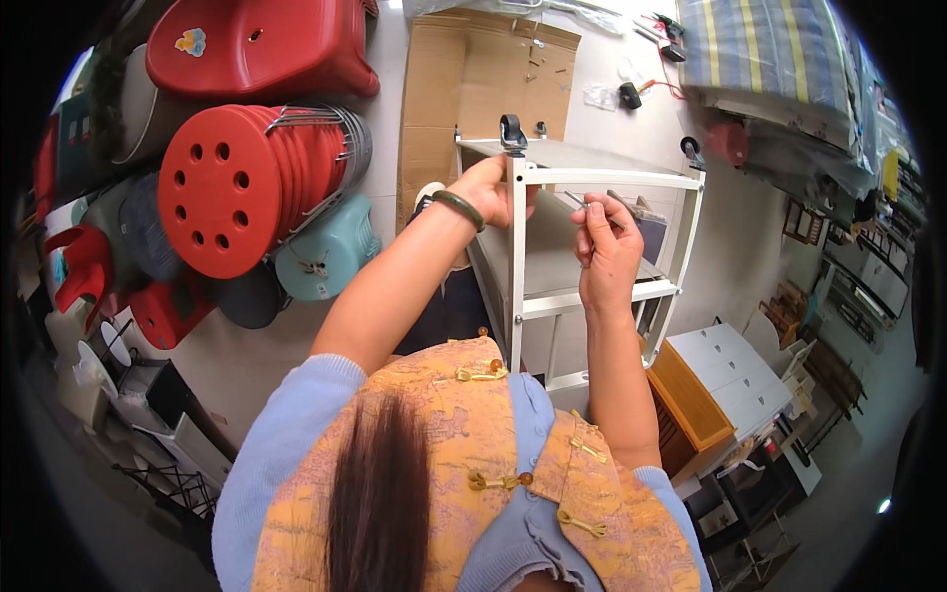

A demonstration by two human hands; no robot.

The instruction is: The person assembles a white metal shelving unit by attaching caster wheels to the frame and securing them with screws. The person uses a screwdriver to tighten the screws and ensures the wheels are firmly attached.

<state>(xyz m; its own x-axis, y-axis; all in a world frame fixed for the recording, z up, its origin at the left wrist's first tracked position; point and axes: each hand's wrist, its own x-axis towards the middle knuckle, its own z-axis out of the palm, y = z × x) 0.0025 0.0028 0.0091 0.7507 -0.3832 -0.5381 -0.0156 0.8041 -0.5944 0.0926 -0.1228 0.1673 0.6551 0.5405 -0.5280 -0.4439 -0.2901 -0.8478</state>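
Note:
A white metal rack with grey shelf panels stands in front of me, its black caster wheels pointing up. My left hand is wrapped round the rack's near left post, just under a caster; part of its fingers is hidden behind the post. A dark bangle circles that wrist. Inside the rack's outline, below the upper crossbar, my right hand pinches a thin metal rod between thumb and fingers. Most of the rod is covered by the fingers, so its exact kind cannot be told.
Flattened cardboard lies beyond the rack with small screws on it. Stacked red stools and a teal stool stand at left. A black tool part lies on the floor. A wood-sided cabinet is at right, near a striped mattress.

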